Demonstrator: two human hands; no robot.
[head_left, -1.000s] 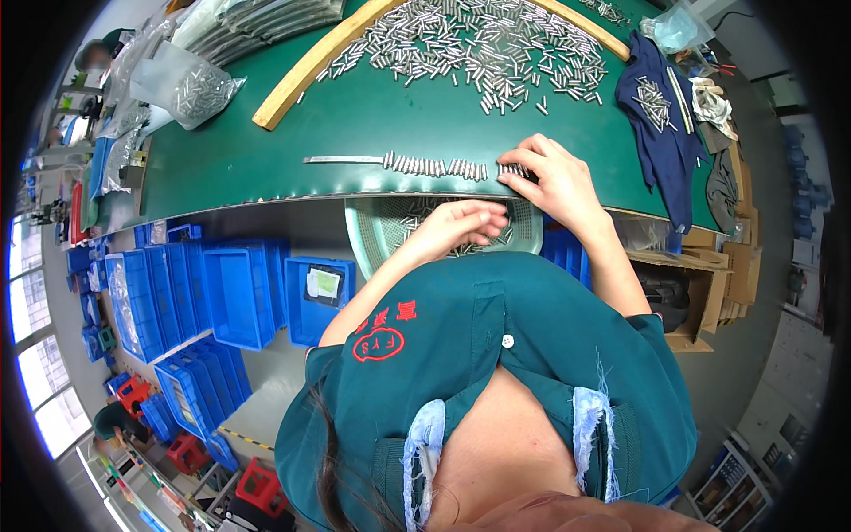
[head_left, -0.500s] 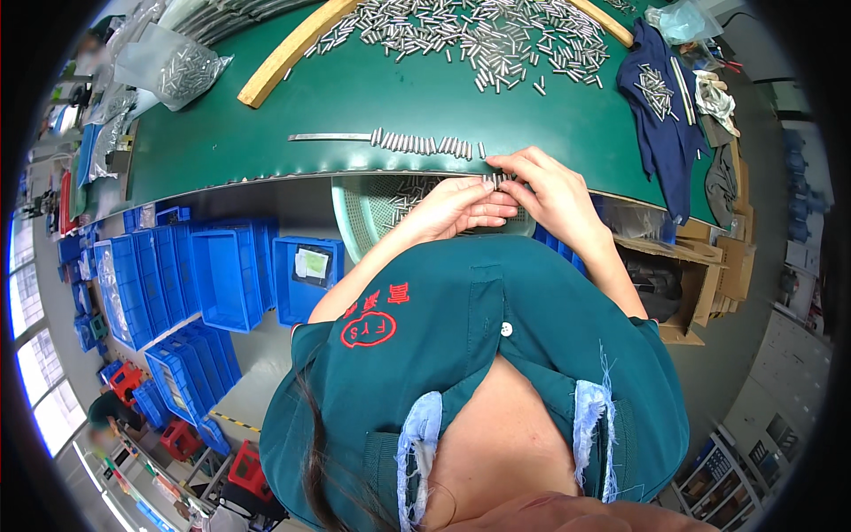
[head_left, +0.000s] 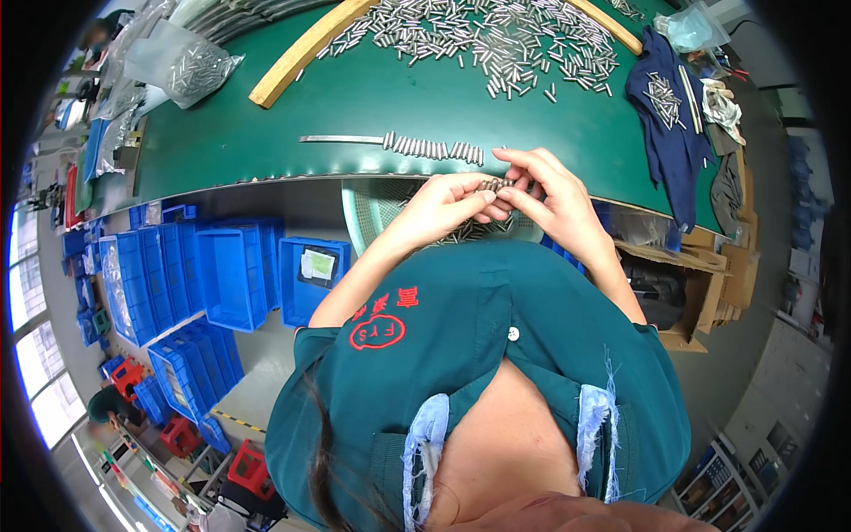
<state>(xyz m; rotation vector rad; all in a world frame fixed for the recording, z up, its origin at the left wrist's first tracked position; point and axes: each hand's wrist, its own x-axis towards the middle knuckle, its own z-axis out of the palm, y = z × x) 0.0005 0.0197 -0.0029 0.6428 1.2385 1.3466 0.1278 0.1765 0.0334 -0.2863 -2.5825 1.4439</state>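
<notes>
Several short metal pins (head_left: 494,184) lie bunched between my two hands, just off the table's front edge. My left hand (head_left: 450,206) has its fingers curled round them from the left. From the right, my right hand (head_left: 557,193) presses its thumb against the same pins, while its index finger stretches over the table edge. A row of metal pins (head_left: 432,148) stands side by side near the edge, left of that fingertip. One end of a flat metal strip (head_left: 341,139) meets this row. Below my hands, a light green basket (head_left: 359,217) holds more pins, partly hidden by my arms.
A large pile of pins (head_left: 496,40) spreads over the green table (head_left: 266,142) between two wooden bars (head_left: 306,58). Dark blue cloth (head_left: 660,133) with pins lies at the right. A clear bag of pins (head_left: 188,71) sits at the left. Blue crates (head_left: 230,275) stand below.
My hands have drawn closer together around the pins, and my left fingers have turned upward. The loose pin at the row's right end now shows only partly beside my right index finger.
</notes>
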